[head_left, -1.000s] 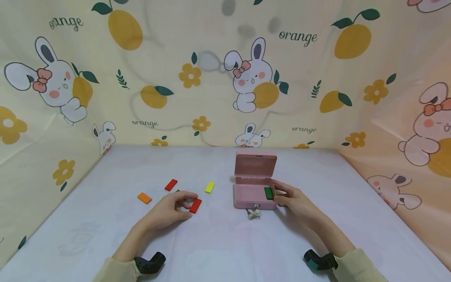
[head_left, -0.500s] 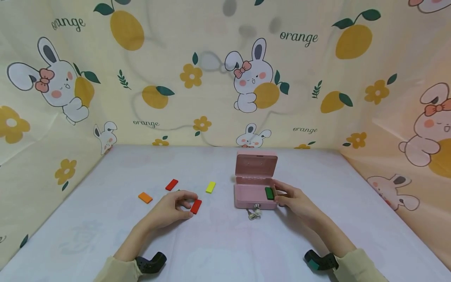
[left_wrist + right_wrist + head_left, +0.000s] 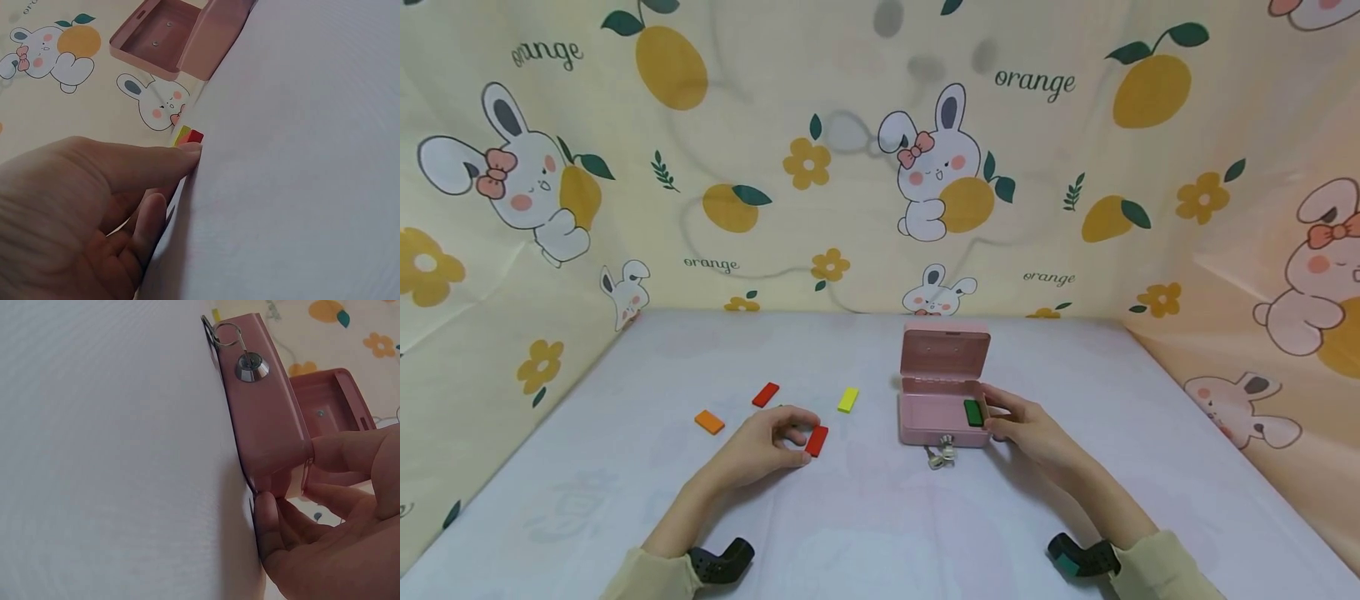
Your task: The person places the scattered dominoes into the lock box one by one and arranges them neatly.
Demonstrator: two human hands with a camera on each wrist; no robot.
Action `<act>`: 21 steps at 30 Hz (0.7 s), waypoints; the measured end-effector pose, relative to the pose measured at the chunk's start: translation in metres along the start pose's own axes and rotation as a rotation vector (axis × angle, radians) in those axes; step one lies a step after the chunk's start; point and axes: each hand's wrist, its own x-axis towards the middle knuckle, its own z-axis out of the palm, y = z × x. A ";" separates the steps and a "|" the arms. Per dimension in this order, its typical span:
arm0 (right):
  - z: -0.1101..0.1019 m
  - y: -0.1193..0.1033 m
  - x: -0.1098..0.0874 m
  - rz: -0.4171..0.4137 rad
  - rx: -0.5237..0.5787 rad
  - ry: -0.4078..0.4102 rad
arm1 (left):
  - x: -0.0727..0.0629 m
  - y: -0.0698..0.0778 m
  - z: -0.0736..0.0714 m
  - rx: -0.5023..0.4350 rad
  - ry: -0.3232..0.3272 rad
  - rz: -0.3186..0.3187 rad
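Observation:
My left hand (image 3: 763, 447) rests low over the table at left of centre, its thumb and finger pinching a red block (image 3: 817, 442) by its ends. In the left wrist view only a corner of that red block (image 3: 195, 135) shows past the thumb. A pink cash box (image 3: 919, 436) stands with its lid raised, a green block (image 3: 973, 412) lying inside along the right wall. My right hand (image 3: 1033, 429) grips the box's right wall, thumb near the front corner and fingers farther back. In the right wrist view, fingers wrap the end of the box (image 3: 265, 419).
Keys (image 3: 937, 457) on a ring hang from the box's front lock (image 3: 252, 367). Left of the box lie a yellow block (image 3: 847, 400), another red block (image 3: 765, 394) and an orange block (image 3: 709, 422). A green bit peeks out behind the left hand. A printed cloth backs the white table (image 3: 880, 533).
Both hands keep their places, the left on the red block and the right on the box. The head view has shifted very slightly.

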 end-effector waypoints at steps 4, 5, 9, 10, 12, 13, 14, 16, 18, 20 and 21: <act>-0.001 -0.001 -0.001 0.006 0.008 0.005 | 0.000 0.001 0.000 0.004 0.001 0.003; -0.001 -0.001 -0.001 0.004 0.011 0.006 | 0.000 0.002 0.000 0.005 0.001 0.002; -0.001 -0.001 -0.001 0.001 0.016 0.001 | 0.000 0.003 0.000 0.018 0.009 -0.011; -0.001 -0.001 -0.002 0.000 0.015 -0.001 | 0.000 0.003 0.000 0.023 0.012 -0.016; -0.002 -0.001 -0.002 0.001 0.017 -0.004 | 0.000 0.003 0.000 0.034 0.022 -0.026; -0.002 -0.001 -0.002 0.004 0.020 -0.003 | 0.000 0.003 0.000 0.037 0.026 -0.029; -0.002 -0.001 -0.002 0.001 0.021 -0.004 | 0.000 0.003 0.000 0.042 0.030 -0.031; -0.002 -0.001 -0.002 -0.002 0.020 -0.004 | 0.000 0.003 0.000 0.041 0.034 -0.028; -0.002 -0.001 -0.002 -0.005 0.019 -0.001 | 0.000 0.002 0.000 0.039 0.036 -0.022; -0.002 0.000 -0.002 -0.007 0.016 -0.004 | -0.001 0.000 0.000 0.039 0.034 -0.021; -0.001 0.001 -0.002 -0.008 0.012 -0.006 | -0.001 -0.001 0.000 0.036 0.032 -0.020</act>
